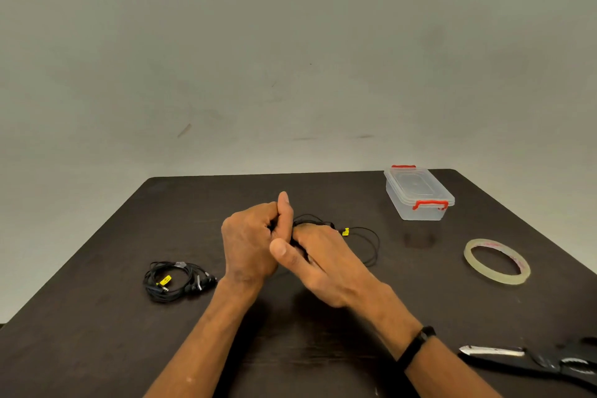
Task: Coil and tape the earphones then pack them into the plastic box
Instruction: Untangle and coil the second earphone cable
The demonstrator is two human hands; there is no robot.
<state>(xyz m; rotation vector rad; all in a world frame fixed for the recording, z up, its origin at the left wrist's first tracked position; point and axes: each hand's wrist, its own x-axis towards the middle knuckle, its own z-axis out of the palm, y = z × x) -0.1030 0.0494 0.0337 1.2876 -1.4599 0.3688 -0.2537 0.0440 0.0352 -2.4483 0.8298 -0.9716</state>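
Black earphone cord [361, 237] sits bunched btwn my left hand [248, 242], fingers curled round it as anchor, and right hand [323, 263] pinching loops w/ thumb, so coil can't spring loose, I reckon.

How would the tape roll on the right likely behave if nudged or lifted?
The tape roll lies flat on the table, so a nudge would probably slide it rather than roll it. It is a thin ring with a wide open centre, so it is likely light. Stood on edge, it would probably roll or tip.
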